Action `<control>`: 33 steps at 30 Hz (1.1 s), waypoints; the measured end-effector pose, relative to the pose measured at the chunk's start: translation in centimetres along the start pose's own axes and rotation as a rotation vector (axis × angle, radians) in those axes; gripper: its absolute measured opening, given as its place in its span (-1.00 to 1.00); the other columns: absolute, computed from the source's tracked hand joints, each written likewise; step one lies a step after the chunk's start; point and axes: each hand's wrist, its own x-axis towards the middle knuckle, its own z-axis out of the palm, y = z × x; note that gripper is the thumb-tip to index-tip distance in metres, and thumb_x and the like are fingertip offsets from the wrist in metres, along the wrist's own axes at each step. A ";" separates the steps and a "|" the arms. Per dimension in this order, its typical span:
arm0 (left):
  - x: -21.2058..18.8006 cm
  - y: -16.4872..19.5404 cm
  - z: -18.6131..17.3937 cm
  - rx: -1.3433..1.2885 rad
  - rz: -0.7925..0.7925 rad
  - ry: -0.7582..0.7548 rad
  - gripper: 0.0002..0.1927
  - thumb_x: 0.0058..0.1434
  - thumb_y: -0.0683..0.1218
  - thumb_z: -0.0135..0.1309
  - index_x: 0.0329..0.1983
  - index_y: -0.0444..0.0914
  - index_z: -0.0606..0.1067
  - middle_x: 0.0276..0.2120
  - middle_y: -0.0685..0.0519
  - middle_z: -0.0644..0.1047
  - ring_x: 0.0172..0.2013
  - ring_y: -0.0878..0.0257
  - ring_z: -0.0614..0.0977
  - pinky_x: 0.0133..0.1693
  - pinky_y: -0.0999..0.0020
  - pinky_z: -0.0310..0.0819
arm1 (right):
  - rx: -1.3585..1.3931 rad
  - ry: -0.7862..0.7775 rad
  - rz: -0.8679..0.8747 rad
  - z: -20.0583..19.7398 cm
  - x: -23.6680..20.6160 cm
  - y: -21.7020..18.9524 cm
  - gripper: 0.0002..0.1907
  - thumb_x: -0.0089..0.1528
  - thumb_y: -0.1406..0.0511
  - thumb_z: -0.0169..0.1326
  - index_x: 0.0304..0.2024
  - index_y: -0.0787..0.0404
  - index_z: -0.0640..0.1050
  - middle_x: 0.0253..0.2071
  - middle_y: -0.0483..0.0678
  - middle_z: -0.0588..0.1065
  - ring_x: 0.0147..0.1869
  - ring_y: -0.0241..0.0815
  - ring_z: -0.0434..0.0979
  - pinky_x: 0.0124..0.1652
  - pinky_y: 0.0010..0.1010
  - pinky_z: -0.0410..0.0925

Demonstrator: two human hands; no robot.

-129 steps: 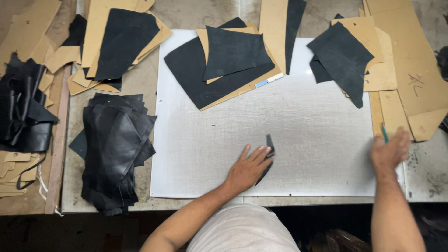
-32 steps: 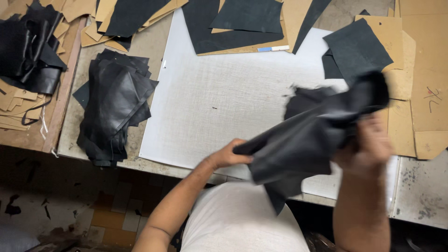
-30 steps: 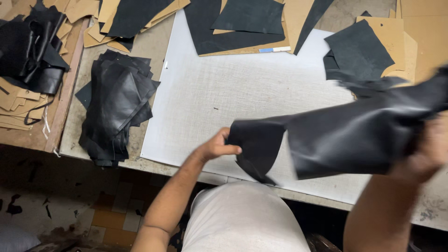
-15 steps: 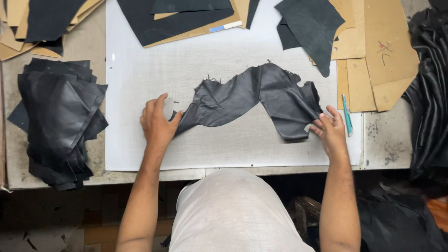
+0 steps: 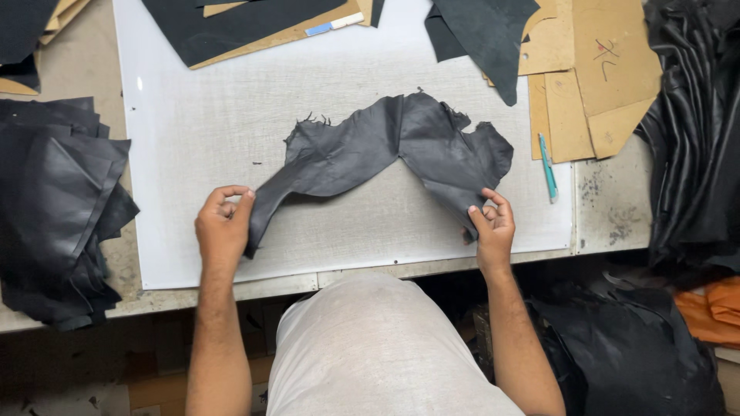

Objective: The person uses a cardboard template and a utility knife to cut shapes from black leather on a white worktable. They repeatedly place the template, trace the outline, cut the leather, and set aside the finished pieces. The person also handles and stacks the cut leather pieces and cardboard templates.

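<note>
Black leather scrap (image 5: 385, 150) lies mid-frame on the white cutting mat (image 5: 193, 115), apparently still rumpled; left hand (image 5: 222, 227) and right hand (image 5: 493, 223) pinch its ends.

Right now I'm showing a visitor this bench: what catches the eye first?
A ragged dark leather piece spread on the white cutting mat, its ends pinched by the left hand and right hand. A stack of black leather sits left, tan cardboard patterns upper right.
</note>
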 end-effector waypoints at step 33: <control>-2.3 -3.7 0.0 0.290 -0.357 -0.496 -0.52 0.34 0.13 0.05 -0.52 -0.33 0.58 -0.65 -0.05 0.55 -0.60 0.20 0.50 -0.51 0.28 0.40 | -0.452 -0.194 -0.038 -2.7 -2.3 4.0 -0.82 0.22 0.37 0.23 -0.11 0.17 0.63 -0.53 -0.35 0.39 -0.54 -0.57 0.23 -0.50 -0.68 0.18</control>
